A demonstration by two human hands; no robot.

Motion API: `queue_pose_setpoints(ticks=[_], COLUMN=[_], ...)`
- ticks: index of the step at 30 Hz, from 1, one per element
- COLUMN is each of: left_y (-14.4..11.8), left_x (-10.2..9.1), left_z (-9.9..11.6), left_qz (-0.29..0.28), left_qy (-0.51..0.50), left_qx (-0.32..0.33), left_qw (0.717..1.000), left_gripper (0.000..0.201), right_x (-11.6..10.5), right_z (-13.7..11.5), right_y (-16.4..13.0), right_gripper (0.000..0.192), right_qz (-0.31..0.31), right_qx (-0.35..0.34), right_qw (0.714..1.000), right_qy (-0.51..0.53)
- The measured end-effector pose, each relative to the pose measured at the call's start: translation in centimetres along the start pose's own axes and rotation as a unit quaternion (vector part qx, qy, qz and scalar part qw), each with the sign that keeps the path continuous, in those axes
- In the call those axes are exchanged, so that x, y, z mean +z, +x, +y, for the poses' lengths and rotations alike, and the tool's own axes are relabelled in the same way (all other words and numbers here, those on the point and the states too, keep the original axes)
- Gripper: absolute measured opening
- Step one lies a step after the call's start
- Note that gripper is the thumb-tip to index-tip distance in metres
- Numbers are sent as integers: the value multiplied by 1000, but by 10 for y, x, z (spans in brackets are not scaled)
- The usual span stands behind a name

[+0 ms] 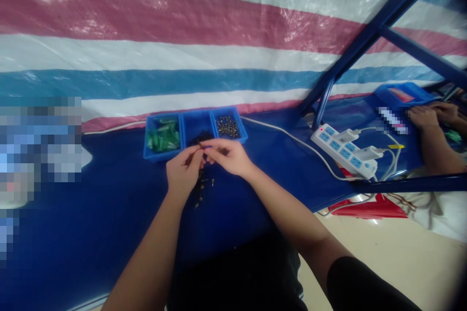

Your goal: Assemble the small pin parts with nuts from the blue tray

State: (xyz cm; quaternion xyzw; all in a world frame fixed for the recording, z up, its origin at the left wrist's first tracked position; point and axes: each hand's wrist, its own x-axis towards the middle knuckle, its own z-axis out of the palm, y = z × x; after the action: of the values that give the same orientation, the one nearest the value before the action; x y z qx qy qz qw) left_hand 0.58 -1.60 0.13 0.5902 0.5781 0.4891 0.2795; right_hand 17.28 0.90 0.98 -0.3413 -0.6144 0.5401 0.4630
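My left hand (183,169) and my right hand (231,157) meet in front of a blue three-compartment tray (160,157). Fingertips of both are pinched together around a small dark part (200,144), mostly hidden by the fingers. Green pieces (164,136) fill the tray's left compartment. Black pieces (205,136) lie low in the middle one, partly behind my hands. The right compartment holds many small brass-coloured metal pieces (228,127). Just below my hands, several loose brass-coloured pieces (197,200) and some dark ones lie on the blue table surface (226,218).
A white power strip (343,150) with plugged-in adapters sits to the right, its cable (288,133) running behind the tray. Blue metal frame bars (345,60) rise there. Beyond them are another person's hands (425,116) and a blue tray (416,93). Striped sheeting (182,19) hangs behind.
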Motion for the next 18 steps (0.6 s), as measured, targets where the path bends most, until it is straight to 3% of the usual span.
queue_pose_setpoints(ticks=[5,11,18], left_y=[-2,-3,-3], left_x=[0,2,3], left_z=[-3,-2,1], left_qz=[19,32,56], left_qy=[8,18,35], left_qx=[-11,-1,15], left_qw=[1000,999,998], left_gripper=[28,28,28], right_x=[2,1,-1], right_z=[-5,-5,-6], right_y=[1,1,3], right_gripper=[31,23,24], right_qz=[-31,27,66], right_qx=[15,3,-4], right_qw=[998,999,997], right_qy=[47,-30,-43])
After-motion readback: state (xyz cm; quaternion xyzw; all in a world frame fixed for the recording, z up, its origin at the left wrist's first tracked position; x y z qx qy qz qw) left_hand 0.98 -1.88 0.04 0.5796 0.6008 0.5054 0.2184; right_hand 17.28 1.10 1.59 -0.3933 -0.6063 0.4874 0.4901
